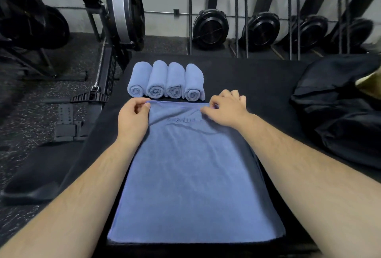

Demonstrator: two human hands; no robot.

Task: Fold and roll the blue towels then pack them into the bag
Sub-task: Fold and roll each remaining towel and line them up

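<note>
A folded blue towel (193, 175) lies flat as a long strip on the black padded surface (257, 84), running from near me to the middle. My left hand (133, 116) pinches its far left corner. My right hand (225, 108) pinches its far right corner. The far edge is lifted slightly between the two hands. Just beyond that edge, several rolled blue towels (166, 81) lie side by side, spiral ends facing me. The black bag (338, 111) slumps at the right side of the surface.
A rowing machine with a flywheel (125, 12) and handle (90, 96) stands on the speckled floor at left. Several more rowers (261, 29) stand upright against the back wall. A black pad (39, 173) lies at the lower left.
</note>
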